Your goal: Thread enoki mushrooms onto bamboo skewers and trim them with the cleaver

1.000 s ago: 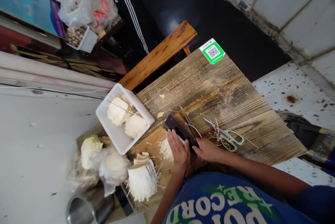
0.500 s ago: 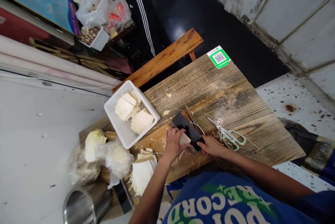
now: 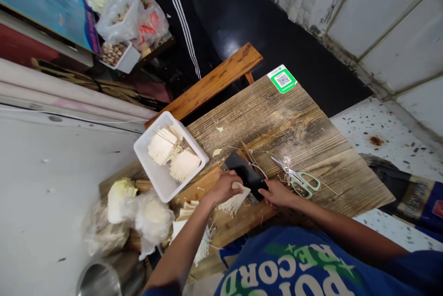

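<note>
My right hand grips a dark, broad-bladed cleaver by its handle end, low over the wooden cutting board. Beside the blade, my left hand is closed on a pale bunch of enoki mushrooms, its thin stems fanning towards me. Whether a sheet wraps the bunch I cannot tell. More white enoki and folded cream sheets lie left of the board, partly behind my left forearm. Scissors with pale green handles rest to the right of my right hand.
A white plastic bin with cut enoki pieces and thin skewers stands at the left. Near it are a cabbage, a plastic bag and a metal pot. Beyond the table is a wooden bench; a person stands behind it.
My left hand has turned the enoki bunch, and its stems now spread towards me beside the blade. My right hand keeps hold of the cleaver. The whole view has shifted slightly.
</note>
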A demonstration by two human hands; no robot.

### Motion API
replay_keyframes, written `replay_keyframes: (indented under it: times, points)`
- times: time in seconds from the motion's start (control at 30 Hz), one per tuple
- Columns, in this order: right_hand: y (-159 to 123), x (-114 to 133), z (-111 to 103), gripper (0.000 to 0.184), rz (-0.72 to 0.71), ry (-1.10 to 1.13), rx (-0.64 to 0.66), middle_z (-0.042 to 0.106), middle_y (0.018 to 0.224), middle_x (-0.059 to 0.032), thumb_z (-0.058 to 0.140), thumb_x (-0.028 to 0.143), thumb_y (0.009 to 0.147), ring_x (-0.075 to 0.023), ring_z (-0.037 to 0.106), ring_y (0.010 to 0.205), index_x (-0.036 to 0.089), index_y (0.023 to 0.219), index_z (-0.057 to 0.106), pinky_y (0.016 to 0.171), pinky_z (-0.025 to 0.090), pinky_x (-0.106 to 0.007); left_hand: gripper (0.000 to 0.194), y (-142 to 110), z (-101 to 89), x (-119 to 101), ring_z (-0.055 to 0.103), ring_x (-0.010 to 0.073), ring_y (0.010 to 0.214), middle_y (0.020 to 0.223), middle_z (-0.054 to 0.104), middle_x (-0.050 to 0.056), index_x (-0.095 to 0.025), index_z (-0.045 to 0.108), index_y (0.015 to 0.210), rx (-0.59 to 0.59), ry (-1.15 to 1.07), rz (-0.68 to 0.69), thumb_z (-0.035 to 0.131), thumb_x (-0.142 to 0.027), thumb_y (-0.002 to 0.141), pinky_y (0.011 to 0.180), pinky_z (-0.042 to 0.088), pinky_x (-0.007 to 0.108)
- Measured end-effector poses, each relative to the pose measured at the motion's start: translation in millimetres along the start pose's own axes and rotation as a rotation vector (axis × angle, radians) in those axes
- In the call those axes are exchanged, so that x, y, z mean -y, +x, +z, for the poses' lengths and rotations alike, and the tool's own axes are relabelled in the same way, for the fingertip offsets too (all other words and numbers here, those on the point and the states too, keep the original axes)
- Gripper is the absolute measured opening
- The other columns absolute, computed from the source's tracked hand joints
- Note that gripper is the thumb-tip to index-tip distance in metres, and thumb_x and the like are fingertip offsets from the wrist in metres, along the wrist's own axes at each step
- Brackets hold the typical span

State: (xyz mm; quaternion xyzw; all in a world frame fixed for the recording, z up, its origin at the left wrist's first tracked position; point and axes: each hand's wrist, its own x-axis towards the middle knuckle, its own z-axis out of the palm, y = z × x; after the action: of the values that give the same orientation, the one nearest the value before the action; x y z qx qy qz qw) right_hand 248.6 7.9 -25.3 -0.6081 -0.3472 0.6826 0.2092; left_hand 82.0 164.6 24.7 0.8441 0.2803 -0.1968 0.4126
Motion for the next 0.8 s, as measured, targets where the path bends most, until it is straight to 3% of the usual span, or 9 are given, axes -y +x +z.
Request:
replay_keyframes:
  times: [0.2,0.33,0.4,0.53,0.67,0.73,0.8]
  points:
    - [0,1,-2,0.010,0.005,0.016,0.001,0.057,0.052,0.0033,0.047,0.026,0.089,-0.0118,0.055,0.040,0.018,0.082,0.048,0.038,0.041,-0.019,0.018,-16,-14.2,7,0.063,0.0167,0.088,0.090,0.073,0.001,-0.021,0.071,0.082,0.081,-0.197,0.040,0.069,-0.037,0.075,0.093,0.039,0.032]
    - [-3,3,-2,0.010,0.013,0.025,-0.004,0.055,0.051,0.0048,0.047,0.026,0.089,-0.0111,0.053,0.038,0.019,0.083,0.047,0.037,0.040,-0.018,0.028,-41,-28.8,11,0.066,0.0164,0.078,0.084,0.074,0.003,-0.019,0.070,0.085,0.074,-0.302,-0.013,0.063,-0.045,0.078,0.080,0.048,0.030]
    - [-3,3,-2,0.010,0.015,0.022,-0.010,0.054,0.050,0.0056,0.047,0.027,0.089,-0.0107,0.053,0.038,0.019,0.082,0.046,0.037,0.040,-0.018,0.032,-62,-40.7,13,0.067,0.0181,0.078,0.085,0.074,0.005,-0.019,0.069,0.082,0.016,-0.342,-0.032,0.063,-0.050,0.077,0.085,0.048,0.035]
    - [-2,2,-2,0.012,0.013,0.002,-0.022,0.054,0.050,0.0057,0.046,0.026,0.089,-0.0102,0.052,0.037,0.020,0.079,0.044,0.037,0.039,-0.018,0.039,-125,-72.9,10,0.068,0.0208,0.071,0.070,0.074,0.003,-0.023,0.066,0.064,-0.201,-0.453,0.017,0.064,-0.062,0.070,0.104,0.035,0.050]
    - [-3,3,2,0.012,0.000,-0.019,-0.034,0.055,0.050,0.0057,0.045,0.025,0.088,-0.0107,0.053,0.038,0.020,0.078,0.042,0.037,0.040,-0.019,0.023,-191,-103.7,-3,0.066,0.0181,0.058,0.058,0.071,-0.003,-0.031,0.068,0.066,-0.327,-0.450,0.314,0.060,-0.048,0.080,0.110,0.027,0.053]
    - [-8,8,2,0.012,-0.010,-0.030,-0.042,0.055,0.050,0.0060,0.044,0.027,0.088,-0.0109,0.053,0.038,0.020,0.079,0.042,0.038,0.041,-0.019,0.015,-208,-110.6,-13,0.067,0.0176,0.060,0.061,0.072,-0.003,-0.034,0.069,0.074,-0.335,-0.398,0.361,0.060,-0.042,0.083,0.109,0.031,0.051]
    - [-15,16,-4,0.013,-0.028,-0.050,-0.068,0.056,0.051,0.0055,0.043,0.030,0.088,-0.0113,0.054,0.038,0.021,0.080,0.043,0.039,0.042,-0.020,0.014,-207,-107.1,-23,0.067,0.0177,0.062,0.066,0.073,-0.002,-0.032,0.070,0.077,-0.296,-0.355,0.282,0.062,-0.043,0.081,0.109,0.031,0.050]
